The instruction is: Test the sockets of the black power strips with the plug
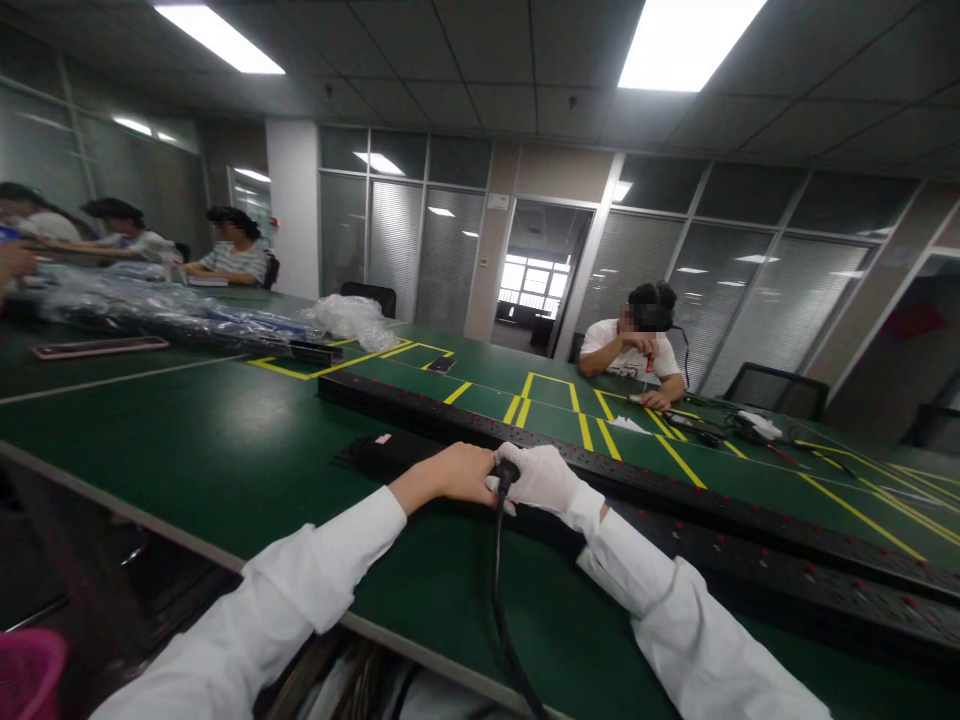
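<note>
Since our gloved right hand (544, 478) has the black plug (508, 470) pinched above the near black strip (397, 452), we'd call this careful plug handling; our left hand (457, 472) curls alongside, grip unclear. Steadiness matters.

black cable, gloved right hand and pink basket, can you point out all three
Black cable (496, 580): head view, on its hanging length below the plug.
Gloved right hand (536, 478): head view, middle of the hand.
Pink basket (30, 675): head view, on its wall.

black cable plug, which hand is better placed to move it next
Right, probably: the gloved right hand appears to grip the plug, while the left hand rests beside it on the nearer power strip.
</note>
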The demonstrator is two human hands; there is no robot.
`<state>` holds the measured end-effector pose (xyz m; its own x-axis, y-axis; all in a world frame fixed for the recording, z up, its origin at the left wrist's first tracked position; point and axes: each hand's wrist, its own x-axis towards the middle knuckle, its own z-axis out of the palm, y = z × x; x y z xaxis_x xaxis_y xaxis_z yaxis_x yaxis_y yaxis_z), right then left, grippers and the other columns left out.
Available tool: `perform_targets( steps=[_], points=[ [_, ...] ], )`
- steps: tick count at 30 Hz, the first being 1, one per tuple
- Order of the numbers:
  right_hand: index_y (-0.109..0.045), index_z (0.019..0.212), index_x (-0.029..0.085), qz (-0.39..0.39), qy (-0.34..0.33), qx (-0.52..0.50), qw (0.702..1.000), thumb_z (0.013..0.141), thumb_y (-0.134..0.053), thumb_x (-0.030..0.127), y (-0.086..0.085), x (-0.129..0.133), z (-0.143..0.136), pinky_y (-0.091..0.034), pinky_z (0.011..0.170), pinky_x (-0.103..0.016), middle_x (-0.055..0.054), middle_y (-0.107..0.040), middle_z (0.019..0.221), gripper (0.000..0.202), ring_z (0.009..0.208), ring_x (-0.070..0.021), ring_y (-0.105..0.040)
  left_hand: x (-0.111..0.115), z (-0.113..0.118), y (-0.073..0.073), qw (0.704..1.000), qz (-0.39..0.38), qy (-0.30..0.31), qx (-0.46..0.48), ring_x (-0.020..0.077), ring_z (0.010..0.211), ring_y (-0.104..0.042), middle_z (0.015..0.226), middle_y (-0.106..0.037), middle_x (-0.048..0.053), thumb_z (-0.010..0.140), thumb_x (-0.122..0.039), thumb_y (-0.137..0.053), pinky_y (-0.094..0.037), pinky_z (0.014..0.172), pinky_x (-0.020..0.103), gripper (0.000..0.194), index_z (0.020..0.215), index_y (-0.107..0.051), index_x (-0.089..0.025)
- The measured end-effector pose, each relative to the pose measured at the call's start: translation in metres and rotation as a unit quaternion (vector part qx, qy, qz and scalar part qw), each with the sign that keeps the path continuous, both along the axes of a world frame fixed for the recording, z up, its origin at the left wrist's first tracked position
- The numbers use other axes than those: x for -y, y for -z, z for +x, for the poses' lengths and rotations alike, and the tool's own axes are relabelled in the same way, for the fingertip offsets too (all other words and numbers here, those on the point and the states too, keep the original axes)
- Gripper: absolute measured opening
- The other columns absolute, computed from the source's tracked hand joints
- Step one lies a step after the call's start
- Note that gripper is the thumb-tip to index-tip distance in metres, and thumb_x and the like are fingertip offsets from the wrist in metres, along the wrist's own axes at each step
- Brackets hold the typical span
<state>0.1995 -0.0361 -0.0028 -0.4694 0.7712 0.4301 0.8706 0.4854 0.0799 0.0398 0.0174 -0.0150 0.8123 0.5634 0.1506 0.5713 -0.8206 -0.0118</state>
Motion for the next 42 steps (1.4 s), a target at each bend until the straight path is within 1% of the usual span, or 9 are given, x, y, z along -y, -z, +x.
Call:
perform_targets(
  steps=[5,9,13,17,23,27,30,38,42],
  points=[
    [-0.057,0.084,0.021,0.003,-0.003,-0.013,1.000,0.071,-0.051,0.047,0.0023,-0.0017,0.0002,-0.031,0.055,-0.020,0.001,-0.061,0.062,0.029,0.058,-0.0115,-0.055,-0.0010,0.0001,0.0014,1.000,0.002,0.002,0.001,0.0270,0.082,-0.060,0.091,-0.064,0.010,0.062,-0.072,-0.042,-0.043,0.069,0.032,0.061,0.087,-0.054,-0.018],
    [-0.057,0.084,0.021,0.000,-0.003,-0.019,1.000,0.072,-0.051,0.046,0.0010,-0.0012,-0.0002,-0.031,0.055,-0.019,0.001,-0.061,0.063,0.028,0.058,-0.0110,-0.055,0.0000,0.0000,-0.0006,1.000,0.003,0.001,0.003,0.0276,0.082,-0.060,0.091,-0.064,0.011,0.062,-0.071,-0.043,-0.043,0.069,0.033,0.061,0.087,-0.055,-0.017],
    [-0.056,0.086,0.021,-0.001,-0.005,0.005,1.000,0.074,-0.048,0.047,-0.0008,0.0006,-0.0004,-0.030,0.055,-0.021,0.000,-0.062,0.064,0.030,0.059,-0.0123,-0.056,0.0012,0.0007,-0.0022,1.000,0.003,-0.005,-0.003,0.0276,0.079,-0.060,0.089,-0.064,0.011,0.061,-0.071,-0.044,-0.043,0.067,0.033,0.060,0.083,-0.056,-0.017],
    [-0.054,0.089,0.021,-0.002,0.008,0.028,1.000,0.076,-0.046,0.045,-0.0004,0.0007,-0.0012,-0.028,0.055,-0.022,-0.001,-0.062,0.065,0.029,0.060,-0.0133,-0.056,0.0009,0.0011,-0.0013,1.000,0.002,-0.012,0.002,0.0275,0.080,-0.060,0.089,-0.064,0.010,0.061,-0.070,-0.047,-0.043,0.070,0.033,0.057,0.082,-0.057,-0.018],
    [-0.053,0.091,0.023,-0.033,0.049,-0.003,0.998,0.078,-0.044,0.043,0.0015,-0.0044,-0.0003,-0.029,0.054,-0.020,0.001,-0.061,0.065,0.026,0.059,-0.0120,-0.055,0.0006,0.0008,-0.0013,1.000,-0.007,-0.011,0.013,0.0267,0.082,-0.060,0.091,-0.065,0.008,0.061,-0.069,-0.047,-0.043,0.070,0.032,0.056,0.087,-0.055,-0.020],
    [-0.054,0.090,0.023,-0.012,0.040,0.002,0.999,0.078,-0.042,0.046,0.0022,-0.0038,0.0002,-0.029,0.055,-0.021,0.000,-0.061,0.064,0.029,0.058,-0.0124,-0.055,-0.0004,0.0013,-0.0001,1.000,-0.002,-0.005,0.011,0.0271,0.081,-0.061,0.090,-0.065,0.009,0.060,-0.073,-0.043,-0.043,0.069,0.033,0.060,0.084,-0.055,-0.019],
    [-0.055,0.091,0.022,-0.006,0.034,0.000,0.999,0.076,-0.044,0.048,0.0025,-0.0022,0.0000,-0.030,0.056,-0.021,0.000,-0.062,0.064,0.031,0.060,-0.0127,-0.055,-0.0012,0.0017,0.0010,1.000,0.006,-0.009,0.007,0.0272,0.083,-0.060,0.092,-0.064,0.009,0.062,-0.071,-0.044,-0.043,0.071,0.033,0.059,0.085,-0.055,-0.019],
    [-0.054,0.091,0.025,-0.073,0.052,-0.053,0.995,0.076,-0.046,0.048,0.0036,-0.0074,0.0019,-0.032,0.056,-0.019,0.003,-0.061,0.067,0.028,0.063,-0.0112,-0.056,0.0006,0.0011,-0.0003,1.000,0.003,-0.007,0.014,0.0263,0.082,-0.060,0.090,-0.065,0.007,0.063,-0.068,-0.047,-0.042,0.070,0.032,0.052,0.081,-0.055,-0.020],
    [-0.054,0.090,0.025,-0.047,0.041,-0.044,0.997,0.076,-0.045,0.048,0.0025,-0.0048,0.0015,-0.032,0.056,-0.020,0.002,-0.061,0.067,0.029,0.062,-0.0121,-0.056,0.0007,0.0011,-0.0004,1.000,0.009,-0.007,0.011,0.0271,0.081,-0.060,0.090,-0.065,0.008,0.063,-0.068,-0.047,-0.043,0.068,0.032,0.053,0.081,-0.055,-0.019]
  ],
)
